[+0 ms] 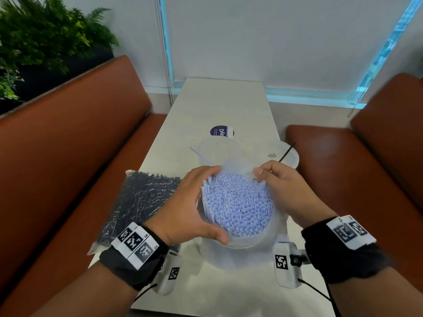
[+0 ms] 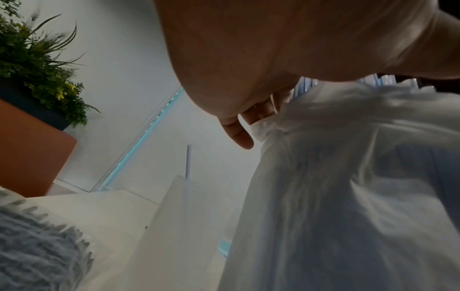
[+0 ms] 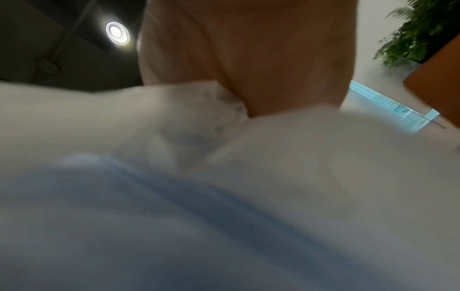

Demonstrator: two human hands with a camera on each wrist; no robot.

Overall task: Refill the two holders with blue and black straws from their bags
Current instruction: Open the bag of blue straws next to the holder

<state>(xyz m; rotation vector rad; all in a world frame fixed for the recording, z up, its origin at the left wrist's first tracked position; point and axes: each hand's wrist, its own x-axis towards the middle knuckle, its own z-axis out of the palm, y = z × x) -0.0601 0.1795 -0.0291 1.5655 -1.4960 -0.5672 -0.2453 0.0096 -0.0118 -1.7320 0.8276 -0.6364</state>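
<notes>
On the table (image 1: 229, 104), my left hand (image 1: 192, 202) and right hand (image 1: 290, 191) grip the blue bag (image 1: 240, 255), opened; both holders (image 1: 217, 149) look nearly empty, the black bag (image 1: 139, 200) untouched.

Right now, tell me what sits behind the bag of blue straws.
Behind the bag of blue straws stand two clear holders: the left holder has one blue straw, the right holder one black straw. The bag and both hands hide their lower parts.
</notes>
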